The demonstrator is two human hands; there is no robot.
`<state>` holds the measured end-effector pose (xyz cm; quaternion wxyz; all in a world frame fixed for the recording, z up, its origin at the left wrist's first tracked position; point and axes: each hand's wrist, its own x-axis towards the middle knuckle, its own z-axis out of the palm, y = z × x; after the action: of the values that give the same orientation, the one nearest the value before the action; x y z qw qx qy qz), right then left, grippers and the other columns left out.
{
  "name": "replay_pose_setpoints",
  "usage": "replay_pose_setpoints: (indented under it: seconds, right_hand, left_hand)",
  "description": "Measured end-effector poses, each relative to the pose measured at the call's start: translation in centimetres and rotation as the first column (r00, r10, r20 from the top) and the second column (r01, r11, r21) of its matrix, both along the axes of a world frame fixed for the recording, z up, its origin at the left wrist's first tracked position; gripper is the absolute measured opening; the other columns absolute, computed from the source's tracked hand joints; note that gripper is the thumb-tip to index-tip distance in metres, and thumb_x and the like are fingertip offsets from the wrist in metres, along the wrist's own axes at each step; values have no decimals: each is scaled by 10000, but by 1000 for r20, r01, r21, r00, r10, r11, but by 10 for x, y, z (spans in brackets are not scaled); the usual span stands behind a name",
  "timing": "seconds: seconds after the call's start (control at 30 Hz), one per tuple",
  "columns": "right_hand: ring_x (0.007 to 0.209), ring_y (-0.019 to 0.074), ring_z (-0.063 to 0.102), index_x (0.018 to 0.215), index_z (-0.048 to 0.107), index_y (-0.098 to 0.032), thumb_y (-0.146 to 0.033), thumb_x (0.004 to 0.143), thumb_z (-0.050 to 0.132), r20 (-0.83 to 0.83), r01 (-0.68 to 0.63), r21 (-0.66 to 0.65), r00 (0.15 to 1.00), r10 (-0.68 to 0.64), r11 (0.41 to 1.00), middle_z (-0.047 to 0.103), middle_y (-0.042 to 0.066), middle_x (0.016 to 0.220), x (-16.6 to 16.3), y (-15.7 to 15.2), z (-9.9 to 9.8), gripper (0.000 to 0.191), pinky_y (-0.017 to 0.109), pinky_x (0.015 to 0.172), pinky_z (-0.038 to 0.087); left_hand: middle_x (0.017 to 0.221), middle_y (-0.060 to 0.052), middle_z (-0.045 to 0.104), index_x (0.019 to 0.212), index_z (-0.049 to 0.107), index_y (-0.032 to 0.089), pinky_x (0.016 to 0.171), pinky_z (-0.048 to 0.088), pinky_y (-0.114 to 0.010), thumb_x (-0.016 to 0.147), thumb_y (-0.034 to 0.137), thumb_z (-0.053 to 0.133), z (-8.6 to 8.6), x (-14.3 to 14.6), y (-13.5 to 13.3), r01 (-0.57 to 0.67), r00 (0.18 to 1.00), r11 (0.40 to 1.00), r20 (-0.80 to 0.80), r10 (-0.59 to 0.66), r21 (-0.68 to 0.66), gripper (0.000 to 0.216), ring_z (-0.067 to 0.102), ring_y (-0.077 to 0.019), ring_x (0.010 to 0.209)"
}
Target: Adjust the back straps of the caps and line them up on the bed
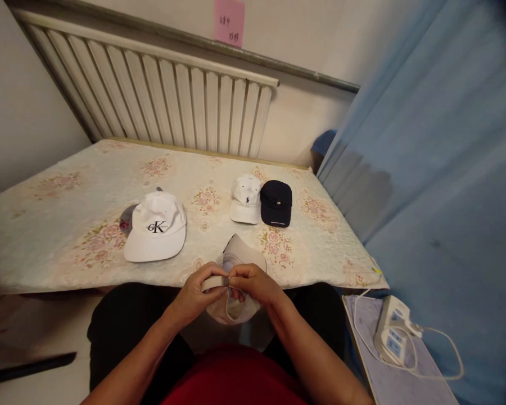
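Both my hands hold a beige cap point(239, 256) over the near edge of the bed, its open back turned toward me. My left hand point(198, 289) pinches the left end of the cap's rear strap. My right hand point(253, 281) pinches the right end, and the fingertips of both hands meet at the strap's middle. On the floral bedspread point(50, 225) lie a white cap with black letters point(157, 226), a small white cap point(245, 198) and a dark navy cap point(276, 202) side by side.
A grey cap point(127, 218) peeks out from behind the lettered white cap. A white radiator point(160, 90) lines the wall behind the bed. A blue curtain point(438, 169) hangs at the right. A white power strip with cable point(392, 332) lies at lower right.
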<state>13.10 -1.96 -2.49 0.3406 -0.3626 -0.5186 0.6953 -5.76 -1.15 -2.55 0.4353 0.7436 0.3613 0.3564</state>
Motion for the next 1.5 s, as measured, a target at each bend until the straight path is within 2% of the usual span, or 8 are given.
replay_pose_setpoints:
  seconds: [0.3,0.43,0.57,0.83,0.93,1.13,1.4,1.5]
  right_hand:
    - [463,73,498,761,581,-151,-353,767,629,12,-7,-3,1000,7,1000,570,-33,554,1,0,3,207,201,491,397]
    - [461,67,482,781,587,-157,-329,753,643,63,5,-11,998,-5,1000,551,-42,541,1,1,1,182,180,457,352]
    - [456,56,449,785,604,-160,-326,724,670,115,8,-32,993,-4,999,533,-50,543,3,0,0,189,176,446,324]
    - [459,44,402,813,635,-167,-353,665,732,146,42,-44,989,-36,998,543,-53,560,6,-3,-5,257,178,449,256]
    - [458,45,398,820,631,-163,-372,666,733,124,43,-44,992,-37,998,549,-51,550,7,-3,-9,279,178,455,252]
    - [494,57,466,772,610,-154,-394,645,742,38,75,-84,997,-72,994,566,-44,584,8,-2,-14,302,181,496,313]
    - [452,43,397,775,605,-160,-375,662,727,87,68,-97,994,-60,993,542,-54,562,9,-3,-9,272,181,458,247]
    - [496,54,439,786,616,-163,-367,644,741,76,50,-61,996,-45,997,551,-51,595,9,-2,-7,278,190,497,291]
  left_hand:
    - [899,-3,590,949,573,207,813,422,-287,760,267,602,5,1,0,2,999,996,-33,-5,-88,200,553,-165,876]
    - [851,16,540,937,531,205,735,429,-265,730,290,609,8,2,0,-4,997,989,-74,-8,-150,237,524,-152,809]
    - [769,37,489,852,490,197,622,392,-233,702,298,603,16,0,4,69,980,976,-167,-105,-208,213,466,-131,704]
    - [841,13,535,899,553,192,646,353,-236,695,273,584,46,-11,18,294,871,940,-356,-338,-174,222,474,-146,752]
    - [792,19,525,863,571,185,619,335,-222,690,221,552,46,-13,23,319,866,930,-342,-364,-182,178,462,-133,715]
    - [667,52,467,822,541,183,553,306,-203,696,236,548,43,-14,28,313,897,886,-199,-394,-341,136,419,-110,624]
    - [666,48,464,814,538,184,545,315,-202,657,188,525,46,-10,28,301,900,878,-192,-391,-373,157,423,-107,612]
    - [656,46,464,815,536,183,545,323,-201,668,197,523,44,-9,29,314,897,870,-183,-403,-379,148,428,-107,608]
